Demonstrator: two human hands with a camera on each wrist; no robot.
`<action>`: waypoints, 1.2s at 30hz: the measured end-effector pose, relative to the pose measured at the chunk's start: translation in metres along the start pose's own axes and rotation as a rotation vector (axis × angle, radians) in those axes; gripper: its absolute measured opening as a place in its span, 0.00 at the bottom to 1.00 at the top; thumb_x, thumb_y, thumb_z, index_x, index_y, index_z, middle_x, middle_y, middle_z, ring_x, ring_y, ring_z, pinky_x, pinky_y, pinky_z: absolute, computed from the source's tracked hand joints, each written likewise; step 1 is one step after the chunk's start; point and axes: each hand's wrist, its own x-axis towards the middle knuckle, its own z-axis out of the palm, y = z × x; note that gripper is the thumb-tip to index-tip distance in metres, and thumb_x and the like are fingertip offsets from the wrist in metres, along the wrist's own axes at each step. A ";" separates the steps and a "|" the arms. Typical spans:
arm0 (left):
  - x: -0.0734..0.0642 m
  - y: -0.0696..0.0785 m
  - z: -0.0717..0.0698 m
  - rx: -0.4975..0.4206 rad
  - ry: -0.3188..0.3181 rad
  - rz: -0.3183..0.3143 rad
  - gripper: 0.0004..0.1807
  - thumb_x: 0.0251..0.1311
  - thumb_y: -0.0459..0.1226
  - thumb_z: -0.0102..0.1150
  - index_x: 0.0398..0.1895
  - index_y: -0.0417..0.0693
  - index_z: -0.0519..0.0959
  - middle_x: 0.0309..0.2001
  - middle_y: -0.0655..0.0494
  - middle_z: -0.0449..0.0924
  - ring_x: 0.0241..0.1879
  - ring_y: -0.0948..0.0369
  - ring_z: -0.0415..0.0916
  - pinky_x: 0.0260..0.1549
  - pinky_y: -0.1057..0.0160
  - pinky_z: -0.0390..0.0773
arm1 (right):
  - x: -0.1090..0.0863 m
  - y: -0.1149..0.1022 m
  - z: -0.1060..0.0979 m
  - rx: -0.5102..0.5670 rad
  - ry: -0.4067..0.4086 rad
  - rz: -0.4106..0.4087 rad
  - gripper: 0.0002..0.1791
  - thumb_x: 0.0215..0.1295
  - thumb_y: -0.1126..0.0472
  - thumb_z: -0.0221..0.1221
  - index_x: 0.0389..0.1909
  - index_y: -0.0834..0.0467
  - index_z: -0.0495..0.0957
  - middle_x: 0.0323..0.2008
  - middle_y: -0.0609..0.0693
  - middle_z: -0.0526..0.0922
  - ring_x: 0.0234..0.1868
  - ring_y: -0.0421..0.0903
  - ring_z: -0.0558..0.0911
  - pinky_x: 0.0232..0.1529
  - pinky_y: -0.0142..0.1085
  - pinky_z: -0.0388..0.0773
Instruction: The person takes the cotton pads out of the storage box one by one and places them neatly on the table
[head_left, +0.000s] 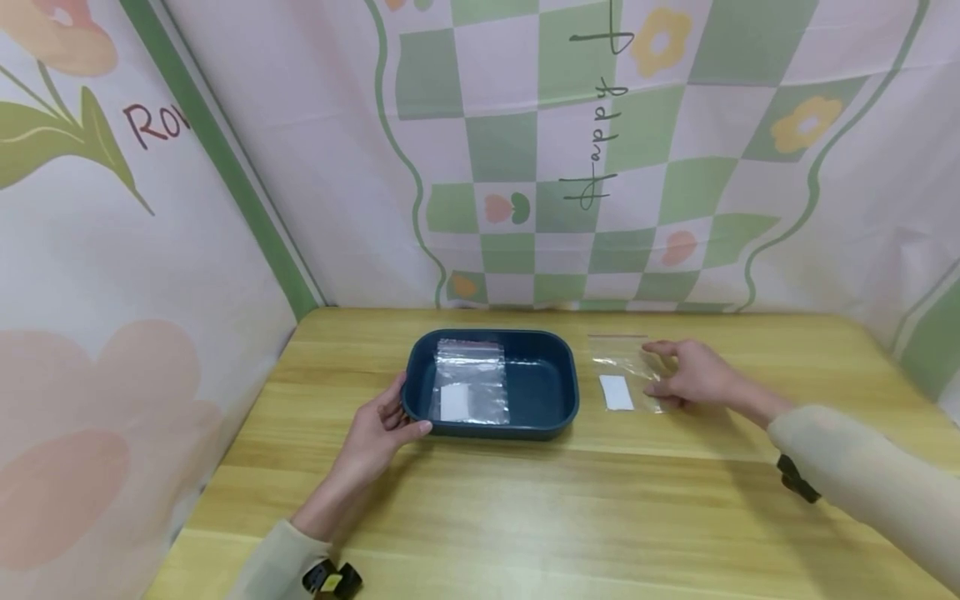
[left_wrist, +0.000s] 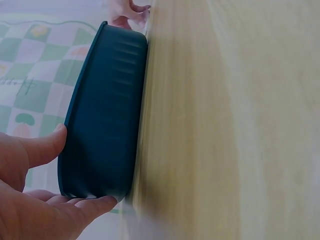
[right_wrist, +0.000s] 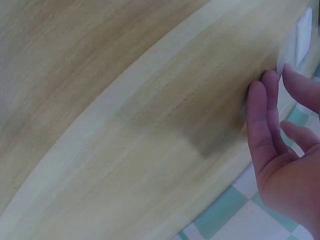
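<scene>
My left hand (head_left: 372,442) grips the left end of a dark blue rectangular tray (head_left: 542,432), thumb at the front rim and fingers around the end wall. In the left wrist view the tray's ribbed long side (left_wrist: 107,110) faces the camera. Inside the tray, toward its left, lie clear zip bags (head_left: 487,387) with a white label showing. Right of the tray is another clear zip bag (head_left: 624,358) with a white slip (head_left: 617,392). My right hand (head_left: 697,375) pinches that bag's right edge; in the right wrist view the edge shows between fingertips (right_wrist: 270,77).
The tray and bag rest on a wood-grain table (head_left: 480,508). A printed curtain (head_left: 510,150) with green checks hangs behind the table's back edge, and another patterned curtain (head_left: 97,283) closes off the left side. Both wrists carry small black devices (head_left: 797,479).
</scene>
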 end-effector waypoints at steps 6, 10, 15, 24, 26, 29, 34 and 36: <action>0.000 0.000 0.000 0.000 -0.001 0.003 0.48 0.65 0.27 0.70 0.83 0.36 0.52 0.78 0.36 0.59 0.73 0.42 0.65 0.66 0.54 0.73 | -0.001 0.000 0.000 -0.094 0.070 -0.010 0.44 0.63 0.58 0.74 0.72 0.75 0.65 0.25 0.64 0.86 0.12 0.45 0.74 0.13 0.36 0.76; -0.001 0.000 0.000 0.000 0.001 0.004 0.48 0.65 0.27 0.70 0.83 0.37 0.53 0.78 0.36 0.59 0.73 0.42 0.65 0.66 0.54 0.73 | -0.002 -0.014 -0.003 -0.195 0.259 -0.032 0.32 0.68 0.56 0.70 0.66 0.70 0.76 0.38 0.71 0.87 0.12 0.43 0.69 0.11 0.35 0.68; 0.000 0.000 0.000 0.002 -0.009 0.011 0.48 0.66 0.28 0.70 0.83 0.39 0.54 0.79 0.39 0.58 0.74 0.43 0.65 0.66 0.54 0.73 | -0.001 -0.071 -0.005 -0.168 0.433 -0.144 0.15 0.69 0.60 0.69 0.51 0.65 0.87 0.45 0.63 0.90 0.23 0.48 0.84 0.22 0.40 0.80; 0.001 -0.002 -0.001 0.010 -0.001 0.004 0.47 0.66 0.27 0.70 0.83 0.39 0.54 0.79 0.39 0.58 0.74 0.43 0.65 0.66 0.55 0.72 | 0.029 -0.157 0.027 -0.088 0.168 -0.285 0.15 0.64 0.69 0.71 0.50 0.68 0.86 0.37 0.54 0.91 0.40 0.51 0.90 0.40 0.46 0.90; 0.001 -0.002 -0.001 0.010 -0.003 0.004 0.47 0.66 0.27 0.70 0.83 0.40 0.54 0.79 0.40 0.58 0.74 0.44 0.65 0.66 0.55 0.72 | 0.036 -0.164 0.036 -0.086 0.118 -0.314 0.16 0.63 0.70 0.72 0.51 0.69 0.86 0.38 0.56 0.91 0.41 0.52 0.90 0.44 0.47 0.90; 0.001 -0.001 -0.002 0.012 -0.005 0.009 0.47 0.66 0.27 0.70 0.83 0.39 0.54 0.79 0.39 0.58 0.74 0.43 0.65 0.66 0.55 0.72 | 0.045 -0.173 0.049 -0.096 0.029 -0.330 0.19 0.62 0.71 0.72 0.54 0.70 0.84 0.41 0.59 0.90 0.45 0.54 0.89 0.50 0.48 0.88; 0.002 0.001 -0.002 0.012 -0.006 0.014 0.47 0.66 0.26 0.69 0.83 0.39 0.54 0.79 0.39 0.57 0.74 0.44 0.65 0.66 0.56 0.73 | 0.053 -0.176 0.073 -0.114 -0.093 -0.336 0.27 0.60 0.72 0.72 0.61 0.70 0.79 0.46 0.59 0.89 0.43 0.50 0.88 0.50 0.46 0.88; 0.002 0.001 -0.001 0.009 -0.008 0.013 0.47 0.66 0.26 0.69 0.83 0.40 0.54 0.79 0.39 0.57 0.74 0.44 0.64 0.66 0.56 0.73 | 0.054 -0.175 0.080 -0.092 -0.107 -0.342 0.29 0.59 0.73 0.73 0.62 0.70 0.78 0.46 0.59 0.89 0.42 0.49 0.88 0.49 0.45 0.88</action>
